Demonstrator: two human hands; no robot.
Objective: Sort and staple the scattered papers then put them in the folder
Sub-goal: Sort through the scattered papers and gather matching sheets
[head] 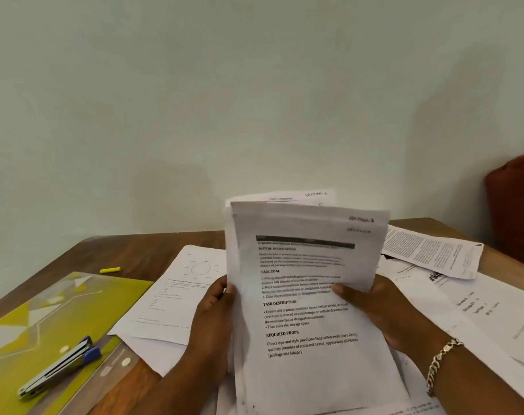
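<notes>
Now, left hand point(216, 319): gripped white printed paper stack point(308, 310), frame centre.
Right hand point(371, 307): thumb pinched stack's right edge.
Yellow-green plastic folder point(24, 330): lower left.

An office desk point(141, 250): printed papers point(308, 295), stapler point(60, 366), folder point(45, 313).

a brown wooden counter point(141, 250) fills the lower frame below a pale wall. at lower left lies a yellow-green folder point(24, 322) with a blue-tipped stapler point(60, 368) on it. a yellow marker point(110, 269) lies left of centre; loose printed sheets point(177, 292) spread across centre and right point(434, 254).
</notes>
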